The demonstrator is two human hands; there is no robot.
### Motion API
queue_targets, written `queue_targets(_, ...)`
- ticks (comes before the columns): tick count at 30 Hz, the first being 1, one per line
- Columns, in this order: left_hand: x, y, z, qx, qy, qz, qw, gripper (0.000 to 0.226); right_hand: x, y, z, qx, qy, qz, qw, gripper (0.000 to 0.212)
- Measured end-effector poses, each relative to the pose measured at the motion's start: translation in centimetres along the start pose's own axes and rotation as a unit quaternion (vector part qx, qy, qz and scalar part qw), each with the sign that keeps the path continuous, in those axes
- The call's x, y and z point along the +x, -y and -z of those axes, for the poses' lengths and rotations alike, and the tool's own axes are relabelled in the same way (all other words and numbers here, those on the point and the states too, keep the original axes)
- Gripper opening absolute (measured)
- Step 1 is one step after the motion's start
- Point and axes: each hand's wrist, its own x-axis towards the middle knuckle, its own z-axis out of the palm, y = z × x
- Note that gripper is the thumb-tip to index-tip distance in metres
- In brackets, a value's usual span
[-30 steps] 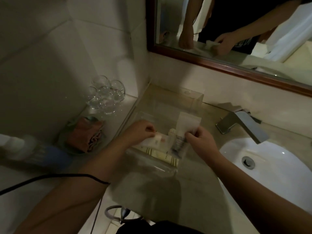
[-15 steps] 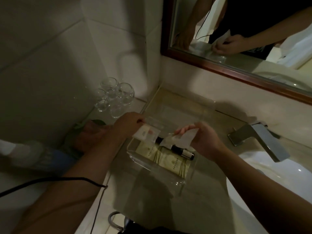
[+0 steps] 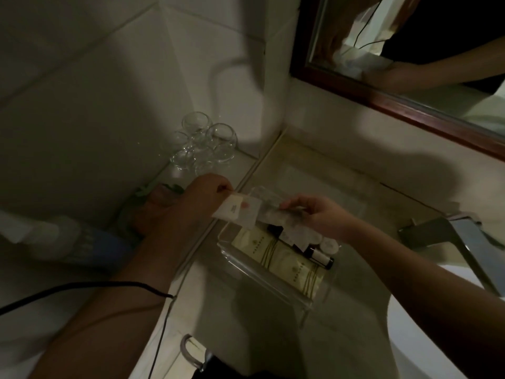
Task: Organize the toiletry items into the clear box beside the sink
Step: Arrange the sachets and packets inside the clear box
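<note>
A clear plastic box (image 3: 308,299) stands on the counter left of the sink. Inside lie two cream sachets (image 3: 276,258), a small dark bottle (image 3: 319,257) and a round white cap (image 3: 329,245). My left hand (image 3: 202,195) pinches a small white packet (image 3: 236,209) with a pink mark, just above the box's far left corner. My right hand (image 3: 317,214) grips a crinkled clear wrapper (image 3: 276,214) over the box's far side. The two items almost touch.
Several clear glasses (image 3: 203,143) stand in the wall corner. A folded cloth (image 3: 157,199) and a blue-and-white bottle (image 3: 68,242) lie on the left ledge. A chrome faucet (image 3: 453,233) and white basin (image 3: 426,337) sit right. A black cable (image 3: 82,288) crosses my left arm.
The view swung left and down. Both hands lifted slightly with their items, and the right hand's wrapper moved closer to the left hand's packet.
</note>
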Motion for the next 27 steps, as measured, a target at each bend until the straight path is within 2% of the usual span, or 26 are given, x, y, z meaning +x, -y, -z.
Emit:
queue_targets(4, -0.3, 0.4, -0.4, -0.014, 0.003, 0.007, 1.0, 0.018, 0.4, -0.7, -0.9, -0.057, -0.042, 0.013, 0.997, 0.031)
queue_targets(7, -0.5, 0.1, -0.4, -0.016, 0.006, 0.013, 1.0, 0.019, 0.3, -0.7, -1.4, -0.173, -0.111, 0.014, 0.979, 0.024)
queue_targets(11, -0.7, 0.1, -0.4, -0.033, 0.002, 0.019, 0.999, 0.018, -0.4, -0.6, -2.1, -0.413, -0.19, 0.082, 0.887, 0.023)
queue_targets(12, -0.7, 0.1, -0.4, -0.037, -0.001, 0.02, 0.999, 0.018, -0.5, -0.8, -2.3, -0.445, -0.201, 0.099, 0.867, 0.024)
queue_targets(14, -0.7, 0.0, -0.3, -0.043, -0.005, 0.023, 0.999, 0.018, -0.8, -1.0, -2.5, -0.475, -0.203, 0.102, 0.85, 0.028)
queue_targets(18, -1.1, 0.2, -0.3, -0.044, -0.011, 0.024, 0.999, 0.018, -1.6, -1.4, -2.6, -0.462, -0.174, 0.073, 0.866, 0.032)
queue_targets(24, -1.6, 1.2, -0.8, -0.07, -0.011, 0.04, 0.997, 0.014, -3.4, -3.0, -1.7, -0.428, -0.189, 0.001, 0.884, 0.019)
queue_targets(27, -1.6, 1.2, -1.0, -0.052, -0.004, 0.036, 0.998, 0.015, -3.9, -3.6, -1.7, -0.438, -0.166, -0.026, 0.883, 0.019)
